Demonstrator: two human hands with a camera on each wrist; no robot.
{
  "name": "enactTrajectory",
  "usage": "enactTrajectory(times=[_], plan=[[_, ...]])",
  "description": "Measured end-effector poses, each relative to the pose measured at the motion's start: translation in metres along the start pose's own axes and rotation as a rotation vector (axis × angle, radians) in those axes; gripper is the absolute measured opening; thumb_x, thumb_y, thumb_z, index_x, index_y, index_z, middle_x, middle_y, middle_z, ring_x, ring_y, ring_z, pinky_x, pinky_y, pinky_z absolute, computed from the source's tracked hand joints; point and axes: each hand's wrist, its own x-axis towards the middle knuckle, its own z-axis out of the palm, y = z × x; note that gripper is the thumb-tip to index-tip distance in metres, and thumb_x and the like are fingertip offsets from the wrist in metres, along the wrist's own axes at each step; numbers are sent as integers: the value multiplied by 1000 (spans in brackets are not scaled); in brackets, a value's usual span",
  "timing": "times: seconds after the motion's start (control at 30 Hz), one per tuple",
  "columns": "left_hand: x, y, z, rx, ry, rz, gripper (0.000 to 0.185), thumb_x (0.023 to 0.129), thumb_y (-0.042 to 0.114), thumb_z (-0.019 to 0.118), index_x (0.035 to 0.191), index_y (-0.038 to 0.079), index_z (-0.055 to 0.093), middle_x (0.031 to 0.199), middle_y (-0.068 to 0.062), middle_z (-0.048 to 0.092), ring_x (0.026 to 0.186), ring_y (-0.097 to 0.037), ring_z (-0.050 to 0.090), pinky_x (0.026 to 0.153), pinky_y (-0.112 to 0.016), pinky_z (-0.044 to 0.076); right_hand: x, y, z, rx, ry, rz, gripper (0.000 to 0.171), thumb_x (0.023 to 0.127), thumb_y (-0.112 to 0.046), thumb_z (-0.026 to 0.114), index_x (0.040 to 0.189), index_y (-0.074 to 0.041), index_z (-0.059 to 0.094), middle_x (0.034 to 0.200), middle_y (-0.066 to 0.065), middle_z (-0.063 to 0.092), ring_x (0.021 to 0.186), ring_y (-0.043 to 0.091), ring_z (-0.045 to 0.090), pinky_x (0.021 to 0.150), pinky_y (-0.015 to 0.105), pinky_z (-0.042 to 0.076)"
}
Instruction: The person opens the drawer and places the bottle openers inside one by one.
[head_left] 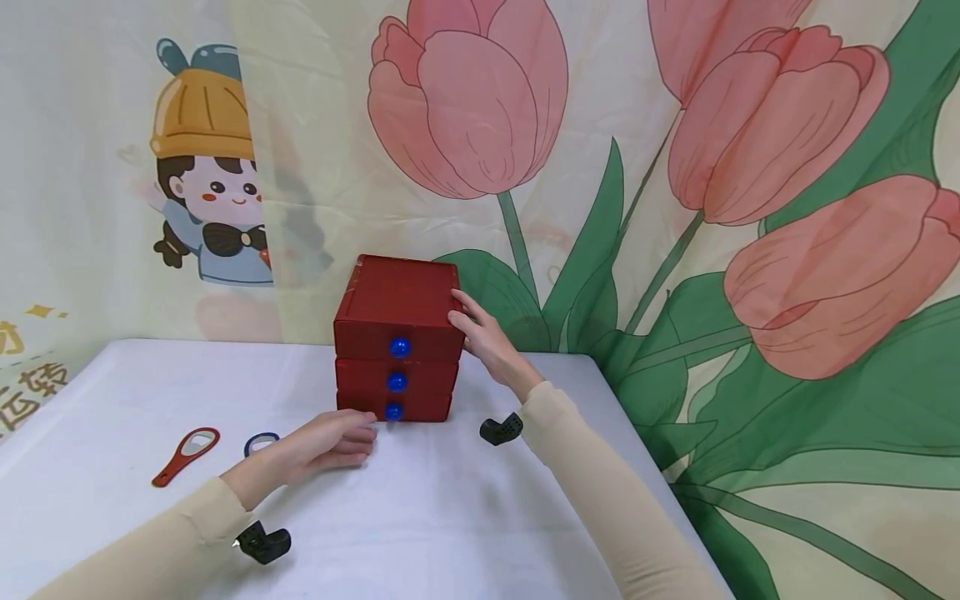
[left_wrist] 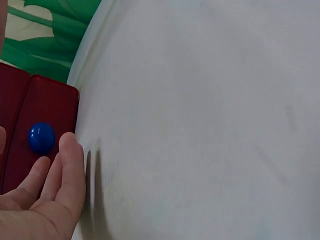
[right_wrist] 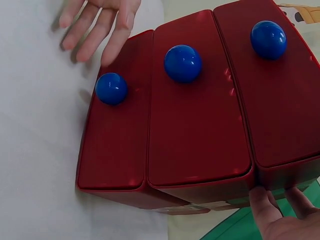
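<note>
A red three-drawer box (head_left: 401, 292) stands upright on the table, each drawer front bearing a round blue knob. All three drawers look closed. Beside the lowest knob (head_left: 393, 412) is my left hand (head_left: 330, 446), its fingers extended and holding nothing. In the left wrist view those fingers (left_wrist: 72, 170) lie close to the bottom drawer front; whether they touch it I cannot tell. My right hand (head_left: 487, 337) rests its fingertips against the box's upper right side. The right wrist view shows its fingers (right_wrist: 262, 210) against the side of the top drawers.
To the left lies a red-handled magnifying glass (head_left: 186, 457) on the white-covered table (head_left: 420, 533). A blue-rimmed round item (head_left: 260, 442) is partly hidden behind my left wrist. A printed cloth with tulips (head_left: 480, 108) hangs behind the table.
</note>
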Motion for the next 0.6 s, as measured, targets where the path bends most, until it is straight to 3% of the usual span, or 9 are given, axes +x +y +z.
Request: enactTrajectory(times=[0.6], plan=[[32, 2, 29, -209, 8, -56, 61, 110, 35, 60, 148, -11, 48, 135, -29, 67, 115, -35, 74, 98, -42, 61, 0, 0, 0, 15, 3, 7, 61, 112, -37, 53, 168, -35, 30, 171, 5, 30, 155, 28, 36, 126, 54, 34]])
